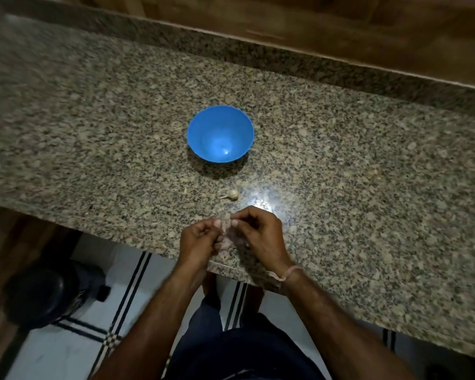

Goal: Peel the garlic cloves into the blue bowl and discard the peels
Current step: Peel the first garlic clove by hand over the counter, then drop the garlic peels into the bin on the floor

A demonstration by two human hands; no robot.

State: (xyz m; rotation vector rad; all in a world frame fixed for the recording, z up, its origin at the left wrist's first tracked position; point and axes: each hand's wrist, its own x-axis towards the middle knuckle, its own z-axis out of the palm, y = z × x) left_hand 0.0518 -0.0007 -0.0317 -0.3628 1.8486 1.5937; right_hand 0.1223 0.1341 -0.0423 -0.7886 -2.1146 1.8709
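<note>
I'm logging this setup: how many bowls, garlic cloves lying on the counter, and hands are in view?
Blue bowl: 1
Garlic clove on the counter: 1
Hands: 2, left hand and right hand
Total: 4
Anything between the fingers is too blurred to count.

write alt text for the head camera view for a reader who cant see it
Seen from above, a person's left hand and right hand meet at the near edge of a granite counter, fingers curled, pinching a small pale piece too blurred to identify. Beyond them lies a piece of garlic, and farther back stands a blue bowl that looks empty.
</note>
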